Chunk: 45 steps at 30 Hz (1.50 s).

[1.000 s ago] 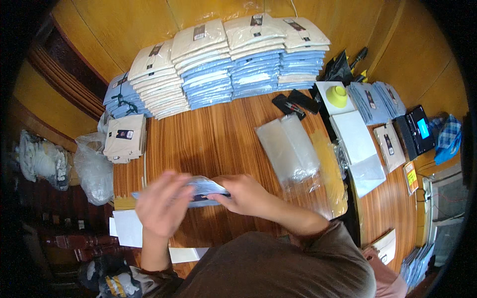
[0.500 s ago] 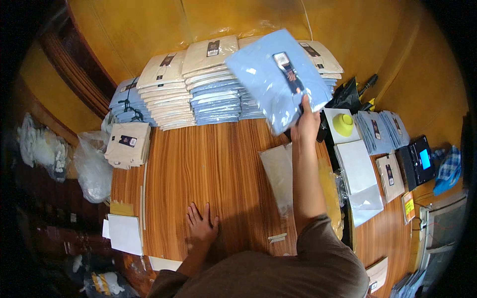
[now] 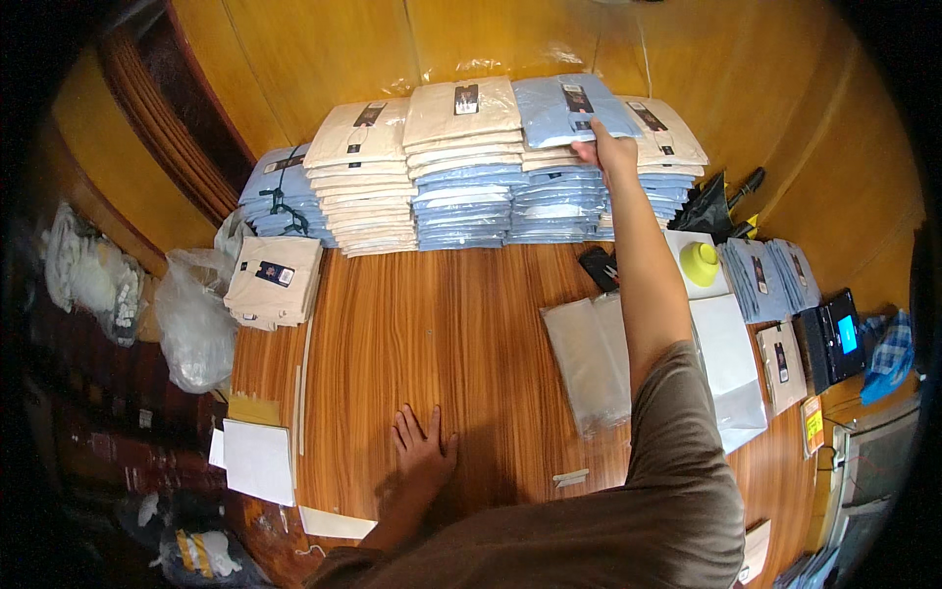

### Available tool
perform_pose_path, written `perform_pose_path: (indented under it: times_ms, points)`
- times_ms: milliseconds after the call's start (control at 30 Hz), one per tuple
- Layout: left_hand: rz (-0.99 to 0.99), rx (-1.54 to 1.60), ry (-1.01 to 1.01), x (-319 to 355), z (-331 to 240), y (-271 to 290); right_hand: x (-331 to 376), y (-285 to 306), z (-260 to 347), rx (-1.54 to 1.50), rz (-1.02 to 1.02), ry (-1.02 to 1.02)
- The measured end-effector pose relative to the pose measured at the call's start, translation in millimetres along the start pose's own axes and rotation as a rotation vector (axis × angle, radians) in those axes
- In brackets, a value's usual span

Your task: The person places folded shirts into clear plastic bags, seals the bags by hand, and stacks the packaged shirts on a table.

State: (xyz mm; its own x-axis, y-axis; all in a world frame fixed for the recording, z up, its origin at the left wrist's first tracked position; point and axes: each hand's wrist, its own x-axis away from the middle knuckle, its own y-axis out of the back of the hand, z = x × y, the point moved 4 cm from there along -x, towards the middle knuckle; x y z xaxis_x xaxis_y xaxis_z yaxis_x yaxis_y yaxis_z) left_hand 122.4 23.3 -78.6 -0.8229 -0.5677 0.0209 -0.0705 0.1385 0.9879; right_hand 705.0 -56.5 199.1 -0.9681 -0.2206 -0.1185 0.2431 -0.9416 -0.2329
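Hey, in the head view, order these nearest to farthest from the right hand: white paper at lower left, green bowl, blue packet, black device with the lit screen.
From the right hand:
1. Blue packet: touching it, atop a stack.
2. Green bowl: to its lower right.
3. Black device: farther right.
4. White paper: far lower left.

The fisheye head view looked steeply down over the table [image 3: 392, 324], wearer's shirt [image 3: 549, 540] nearest at six o'clock, wall [image 3: 510, 39] beyond at twelve.

Right hand [image 3: 613, 154] outstretched, left hand [image 3: 425, 457] flat
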Motion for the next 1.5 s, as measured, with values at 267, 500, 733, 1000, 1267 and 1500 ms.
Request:
perform_pose_path:
  times_ms: [267, 500, 733, 1000, 1267, 1500]
  points:
    - [-0.008, 0.063, -0.055, 3.5, 11.4, 5.9, 105.6, -17.3, -54.3, -0.27, -0.074, 0.12]
    - [0.256, 1.048, -0.112, -21.5, 96.8, 33.9, 336.6, -171.3, -215.1, 0.033, 0.401, -0.543]
    - [0.223, 1.751, 0.381, -130.8, 250.4, 70.8, 321.2, -435.0, -296.8, 0.145, 0.517, -0.435]
    - [0.326, 2.04, 0.229, -190.9, 305.4, 59.0, 301.8, -515.6, -322.6, 0.173, 0.558, -0.672]
    - [-0.039, 2.681, 0.168, -275.7, 259.3, 24.1, 323.1, -514.2, -292.1, 0.158, 0.411, -0.595]
    - [-0.319, 3.189, -0.599, -260.3, 254.7, 51.0, 400.3, -357.0, -235.1, 0.181, 0.299, -0.459]
